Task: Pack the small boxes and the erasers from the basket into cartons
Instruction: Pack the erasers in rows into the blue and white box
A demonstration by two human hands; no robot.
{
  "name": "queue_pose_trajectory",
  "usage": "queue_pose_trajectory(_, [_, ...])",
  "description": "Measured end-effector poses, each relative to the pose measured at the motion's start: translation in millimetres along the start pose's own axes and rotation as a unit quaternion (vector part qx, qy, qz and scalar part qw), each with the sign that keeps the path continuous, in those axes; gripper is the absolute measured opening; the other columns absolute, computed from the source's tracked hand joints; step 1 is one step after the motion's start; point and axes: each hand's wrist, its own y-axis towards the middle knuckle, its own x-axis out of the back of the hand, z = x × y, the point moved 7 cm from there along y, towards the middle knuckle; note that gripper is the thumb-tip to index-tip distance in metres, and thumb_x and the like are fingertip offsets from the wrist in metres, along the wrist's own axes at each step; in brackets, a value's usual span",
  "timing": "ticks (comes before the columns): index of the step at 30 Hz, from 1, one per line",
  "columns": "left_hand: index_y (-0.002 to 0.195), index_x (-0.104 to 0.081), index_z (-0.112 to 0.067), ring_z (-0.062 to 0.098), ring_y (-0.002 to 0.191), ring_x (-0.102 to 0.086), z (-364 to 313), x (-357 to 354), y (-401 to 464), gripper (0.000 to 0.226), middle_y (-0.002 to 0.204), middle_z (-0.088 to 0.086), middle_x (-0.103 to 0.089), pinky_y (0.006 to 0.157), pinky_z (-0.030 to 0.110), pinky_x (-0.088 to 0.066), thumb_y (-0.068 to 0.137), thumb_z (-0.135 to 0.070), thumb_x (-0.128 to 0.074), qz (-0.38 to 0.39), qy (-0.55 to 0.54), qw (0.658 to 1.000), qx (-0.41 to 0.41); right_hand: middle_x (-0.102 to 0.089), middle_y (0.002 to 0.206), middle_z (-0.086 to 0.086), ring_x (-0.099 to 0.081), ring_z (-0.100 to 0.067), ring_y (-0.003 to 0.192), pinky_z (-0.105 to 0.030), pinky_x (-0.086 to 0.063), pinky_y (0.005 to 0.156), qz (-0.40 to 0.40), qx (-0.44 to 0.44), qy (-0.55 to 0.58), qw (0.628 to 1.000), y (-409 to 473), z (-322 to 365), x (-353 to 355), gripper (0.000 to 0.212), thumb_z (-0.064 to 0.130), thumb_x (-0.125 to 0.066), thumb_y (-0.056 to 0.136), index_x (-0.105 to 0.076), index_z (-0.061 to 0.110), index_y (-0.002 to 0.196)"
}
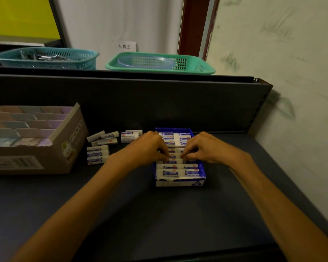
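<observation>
Both my left hand (pixel 150 146) and right hand (pixel 203 146) pinch erasers (pixel 175 161) mid-frame inside the blue carton (pixel 180 181); I'd press them level, then fetch the loose erasers (pixel 100 148) lying at left.

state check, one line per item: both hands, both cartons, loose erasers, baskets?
Left hand: fingers curled, pinching erasers inside the blue carton.
Right hand: same, pinching erasers there.
Small blue-and-white cardboard carton: open, nearly full.
Large brown cardboard carton: open, holding pastel small boxes.
Loose white erasers: lying on the desk, unpacked.
Green plastic basket: upright on the shelf.
Teal plastic basket: upright, holds dark items.
</observation>
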Motion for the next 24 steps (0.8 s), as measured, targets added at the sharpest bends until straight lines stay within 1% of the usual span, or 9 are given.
queue_pose_trajectory(4, [0.110,-0.065,-0.022,-0.001,0.097,-0.049,1.2,1.5,-4.0,0.024,0.115,-0.006,-0.061,0.081,0.016,-0.038,0.087,-0.026,-0.061,-0.006,-0.007,1.000,0.003,-0.061,0.120,0.007,-0.056,-0.006,0.109,-0.028,-0.051,0.090,-0.008,-0.005,0.012,1.000,-3.1,-4.0,1.0,0.021,0.022,-0.067,0.085,-0.068,0.025,0.106])
queue_pose_trajectory(6, [0.110,-0.065,-0.022,0.001,0.100,-0.052,2.3,1.0,-4.7,0.024,0.115,-0.006,-0.061,0.082,0.016,-0.039,0.087,-0.026,-0.062,-0.008,-0.007,1.000,0.004,-0.061,0.119,0.006,-0.057,-0.005,0.108,-0.029,-0.051,0.090,-0.008,-0.006,0.009,1.000,-2.9,-4.9,0.4,0.020,0.021,-0.067,0.085,-0.068,0.024,0.104])
queue_pose_trajectory(10, [0.108,-0.066,-0.021,0.006,0.103,-0.059,2.2,0.0,-3.1,0.022,0.113,-0.005,-0.064,0.088,0.020,-0.045,0.086,-0.025,-0.062,-0.008,-0.016,1.000,0.006,-0.060,0.118,0.008,-0.053,-0.002,0.105,-0.023,-0.047,0.087,-0.012,-0.006,-0.013,1.000,-1.8,-4.2,0.3,0.020,0.022,-0.068,0.085,-0.068,0.024,0.104])
queue_pose_trajectory(14, [0.108,-0.066,-0.021,0.005,0.103,-0.058,2.9,0.4,-3.6,0.022,0.113,-0.005,-0.064,0.086,0.019,-0.044,0.086,-0.025,-0.063,-0.004,-0.016,1.000,0.012,-0.059,0.117,0.008,-0.053,-0.002,0.103,-0.022,-0.048,0.087,-0.008,0.000,-0.011,1.000,-1.4,-2.7,2.7,0.020,0.021,-0.068,0.084,-0.069,0.024,0.103])
queue_pose_trajectory(16, [0.108,-0.065,-0.022,0.004,0.102,-0.054,3.5,0.9,-4.9,0.022,0.114,-0.005,-0.061,0.084,0.018,-0.041,0.086,-0.027,-0.063,-0.011,-0.007,1.000,0.015,-0.058,0.116,0.008,-0.053,-0.002,0.103,-0.022,-0.048,0.085,-0.011,0.000,-0.003,1.000,-1.7,-2.9,3.9,0.019,0.021,-0.069,0.084,-0.069,0.024,0.102])
queue_pose_trajectory(18, [0.109,-0.065,-0.024,0.005,0.102,-0.050,4.9,2.2,-5.7,0.023,0.117,-0.004,-0.057,0.082,0.018,-0.038,0.086,-0.028,-0.063,-0.026,0.007,0.999,0.022,-0.058,0.117,0.007,-0.053,-0.001,0.103,-0.023,-0.049,0.087,-0.015,0.000,-0.005,1.000,-1.7,-2.8,4.6,0.018,0.020,-0.068,0.084,-0.069,0.023,0.102])
queue_pose_trajectory(20, [0.110,-0.065,-0.023,0.008,0.104,-0.051,4.7,3.2,-5.3,0.024,0.118,-0.003,-0.055,0.083,0.018,-0.038,0.086,-0.028,-0.063,-0.030,0.013,0.999,0.025,-0.059,0.118,0.006,-0.053,-0.002,0.104,-0.024,-0.049,0.088,-0.013,0.001,-0.008,1.000,-1.9,-3.2,3.8,0.018,0.020,-0.067,0.085,-0.068,0.023,0.102])
queue_pose_trajectory(22, [0.110,-0.065,-0.022,0.007,0.104,-0.052,3.5,3.0,-3.9,0.024,0.117,-0.004,-0.058,0.083,0.018,-0.039,0.086,-0.027,-0.063,-0.022,0.007,1.000,0.019,-0.060,0.117,0.006,-0.054,-0.002,0.102,-0.023,-0.049,0.085,-0.010,0.004,-0.006,1.000,-2.1,-3.7,4.0,0.017,0.020,-0.067,0.085,-0.069,0.023,0.102])
queue_pose_trajectory(24, [0.109,-0.065,-0.022,0.005,0.102,-0.055,4.0,4.7,-3.2,0.023,0.113,-0.005,-0.063,0.084,0.018,-0.041,0.087,-0.027,-0.062,-0.028,-0.005,0.999,0.018,-0.061,0.116,0.006,-0.055,-0.002,0.102,-0.023,-0.049,0.085,-0.025,0.009,0.000,1.000,-1.6,-3.0,7.1,0.018,0.022,-0.066,0.086,-0.068,0.023,0.104])
